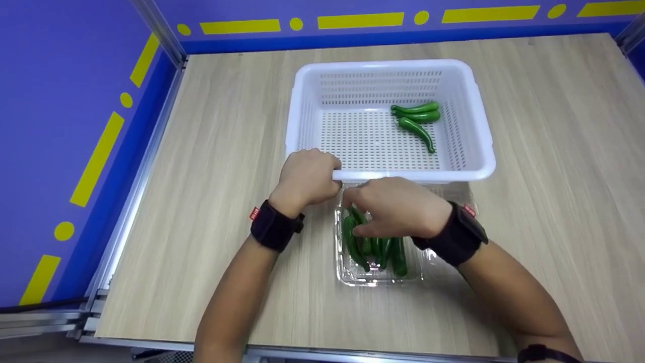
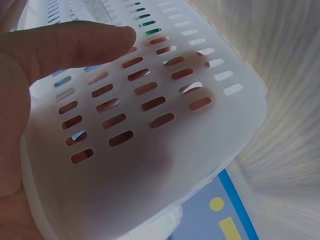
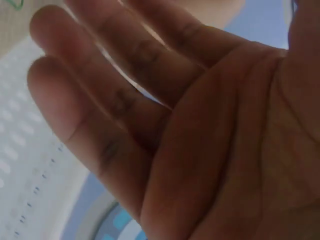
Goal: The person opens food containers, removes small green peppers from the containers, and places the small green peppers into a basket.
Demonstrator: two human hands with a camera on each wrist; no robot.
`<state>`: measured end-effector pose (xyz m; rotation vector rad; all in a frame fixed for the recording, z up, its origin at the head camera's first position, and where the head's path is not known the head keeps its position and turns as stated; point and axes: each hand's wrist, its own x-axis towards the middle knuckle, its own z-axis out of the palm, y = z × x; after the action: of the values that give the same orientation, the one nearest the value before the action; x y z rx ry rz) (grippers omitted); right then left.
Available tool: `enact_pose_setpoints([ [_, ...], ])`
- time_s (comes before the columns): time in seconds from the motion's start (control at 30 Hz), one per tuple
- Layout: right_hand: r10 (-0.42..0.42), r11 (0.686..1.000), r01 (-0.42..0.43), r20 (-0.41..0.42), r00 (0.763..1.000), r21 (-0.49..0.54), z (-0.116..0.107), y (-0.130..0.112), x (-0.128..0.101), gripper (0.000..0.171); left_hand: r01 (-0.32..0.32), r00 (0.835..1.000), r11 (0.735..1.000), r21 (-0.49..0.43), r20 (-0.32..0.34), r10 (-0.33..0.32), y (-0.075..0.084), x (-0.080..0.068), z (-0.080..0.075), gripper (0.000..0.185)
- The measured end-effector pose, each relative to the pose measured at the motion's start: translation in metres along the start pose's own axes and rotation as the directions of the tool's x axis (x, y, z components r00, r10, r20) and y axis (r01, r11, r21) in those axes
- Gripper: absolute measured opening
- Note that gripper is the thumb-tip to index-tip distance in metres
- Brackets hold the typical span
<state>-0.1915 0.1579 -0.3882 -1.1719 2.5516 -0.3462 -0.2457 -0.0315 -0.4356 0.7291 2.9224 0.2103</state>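
Observation:
A white slotted basket stands mid-table with three green peppers in its right half. My left hand grips the basket's near rim at the left corner; in the left wrist view my left hand lies with its thumb against the basket's outer wall. Just in front of the basket sits a clear plastic tray holding several green peppers. My right hand hovers over those peppers, fingers spread and nearly straight. The right wrist view shows my right hand with its palm bare.
The wooden table is bounded by blue walls with yellow markings at the left and back. A metal frame rail runs along the table's left edge. Bare wood lies to the left and right of the basket.

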Motion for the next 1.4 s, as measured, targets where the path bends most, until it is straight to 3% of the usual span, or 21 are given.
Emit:
enact_pose_setpoints([
  [0.33,-0.041,0.996,0.04,-0.007,0.999,-0.074,0.019,-0.005,0.002,0.038,-0.008,1.0,1.0,0.008,-0.006,0.008,0.001,0.0,0.0,0.007],
  [0.57,0.001,0.999,-0.001,0.005,1.0,-0.045,0.026,0.003,-0.002,0.029,0.003,1.0,1.0,0.011,-0.003,-0.003,-0.001,0.0,-0.001,0.01],
  [1.13,0.059,0.995,-0.056,0.033,0.998,-0.088,0.034,0.001,0.004,0.039,-0.002,1.0,1.0,-0.003,0.002,0.002,0.001,0.0,-0.002,0.014],
  [1.4,0.06,0.987,-0.061,-0.014,0.998,-0.148,0.038,0.001,0.005,0.042,-0.006,1.0,1.0,0.005,-0.028,0.006,0.0,-0.001,0.001,0.008],
])
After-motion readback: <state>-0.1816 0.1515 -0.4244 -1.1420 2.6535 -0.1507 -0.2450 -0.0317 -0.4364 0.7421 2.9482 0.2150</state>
